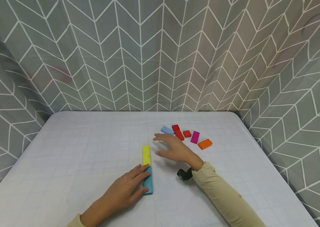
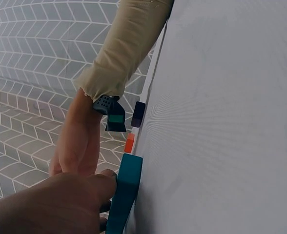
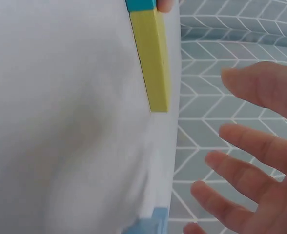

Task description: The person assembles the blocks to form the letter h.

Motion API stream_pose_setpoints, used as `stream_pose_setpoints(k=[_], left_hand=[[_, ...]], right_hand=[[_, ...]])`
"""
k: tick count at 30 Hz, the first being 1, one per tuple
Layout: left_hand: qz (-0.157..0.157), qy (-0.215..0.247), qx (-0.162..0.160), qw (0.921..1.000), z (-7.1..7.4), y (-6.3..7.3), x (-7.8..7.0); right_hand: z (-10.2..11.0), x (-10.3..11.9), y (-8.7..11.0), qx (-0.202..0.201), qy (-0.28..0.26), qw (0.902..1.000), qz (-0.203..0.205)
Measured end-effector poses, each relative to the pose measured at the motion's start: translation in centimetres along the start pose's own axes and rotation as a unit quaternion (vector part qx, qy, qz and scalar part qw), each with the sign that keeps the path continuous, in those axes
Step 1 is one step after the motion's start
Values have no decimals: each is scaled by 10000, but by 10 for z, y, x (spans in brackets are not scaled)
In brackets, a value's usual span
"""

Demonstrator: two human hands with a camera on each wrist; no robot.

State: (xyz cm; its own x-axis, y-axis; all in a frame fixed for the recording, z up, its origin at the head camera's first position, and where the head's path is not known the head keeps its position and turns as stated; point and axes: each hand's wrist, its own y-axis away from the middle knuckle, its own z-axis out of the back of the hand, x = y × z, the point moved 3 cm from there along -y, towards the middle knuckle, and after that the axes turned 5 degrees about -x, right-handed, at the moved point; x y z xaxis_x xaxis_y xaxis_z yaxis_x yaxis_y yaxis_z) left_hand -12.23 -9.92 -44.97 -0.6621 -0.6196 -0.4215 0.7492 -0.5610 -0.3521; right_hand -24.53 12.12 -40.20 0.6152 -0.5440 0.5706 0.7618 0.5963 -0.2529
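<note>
Teal block (image 1: pixel 148 181) abuts a yellow block (image 1: pixel 146 154), well short of the worktop's (image 1: pixel 77 151) far edge; left hand (image 1: pixel 124 189), fingers loosely extended, rests on it, likely steadying; right hand (image 1: pixel 177 149), spread, empty, hovers near the light-blue block (image 1: pixel 166 129).

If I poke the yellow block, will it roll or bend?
The yellow block probably won't roll: it has flat sides and lies flat. It looks stiff, its edges straight. Pushed toward the person, it might shove the teal block meeting its end.
</note>
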Motion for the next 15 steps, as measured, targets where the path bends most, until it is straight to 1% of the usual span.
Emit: stream_pose_setpoints(k=[5, 11, 15], left_hand=[[58, 18, 29, 10000, 0, 1, 0], [154, -20, 187, 9997, 0, 1, 1], [169, -77, 278, 9994, 0, 1, 1]], right_hand=[[10, -8, 2, -249, -28, 9997, -38], [23, -25, 4, -621, 165, 9978, -143], [29, -35, 8, -643, 176, 9975, -227]])
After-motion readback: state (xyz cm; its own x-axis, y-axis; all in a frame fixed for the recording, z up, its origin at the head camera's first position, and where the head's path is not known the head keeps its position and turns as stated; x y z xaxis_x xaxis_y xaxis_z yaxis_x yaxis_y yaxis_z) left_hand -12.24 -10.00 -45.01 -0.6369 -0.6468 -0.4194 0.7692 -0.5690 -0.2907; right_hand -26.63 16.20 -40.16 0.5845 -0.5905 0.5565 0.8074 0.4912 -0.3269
